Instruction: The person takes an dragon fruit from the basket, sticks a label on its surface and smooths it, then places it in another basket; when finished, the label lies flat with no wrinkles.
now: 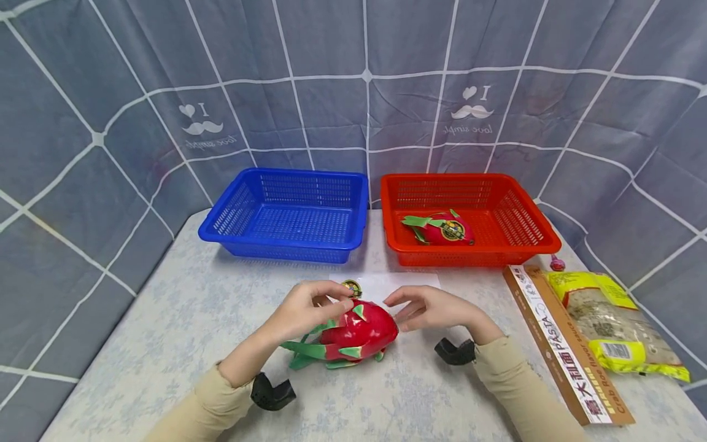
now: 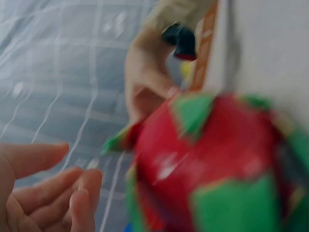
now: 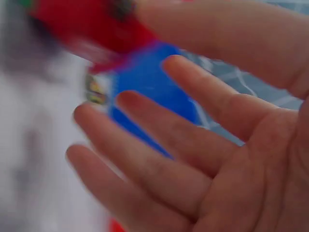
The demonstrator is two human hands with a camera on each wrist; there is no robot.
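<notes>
A red dragon fruit (image 1: pixel 361 331) with green scales lies on its side on the table, its leafy end to the left. My left hand (image 1: pixel 309 310) is over its upper left, fingers loosely bent; in the left wrist view the thumb and fingers (image 2: pixel 77 193) are apart with nothing between them. To the fruit's right is my right hand (image 1: pixel 433 309), its fingers spread in the right wrist view and its thumb close to the fruit; contact cannot be told. A round gold-and-black sticker (image 1: pixel 351 288) shows just beyond the left fingertips, by a white sheet (image 1: pixel 397 282).
Behind stand a blue plastic basket (image 1: pixel 282 245) and a red basket (image 1: pixel 469 250). The red one holds another dragon fruit (image 1: pixel 433 232) bearing a round sticker. At right lie a long pasta box (image 1: pixel 569 347), a yellow-and-clear bag (image 1: pixel 618 322) and a small pink item (image 1: pixel 556 263).
</notes>
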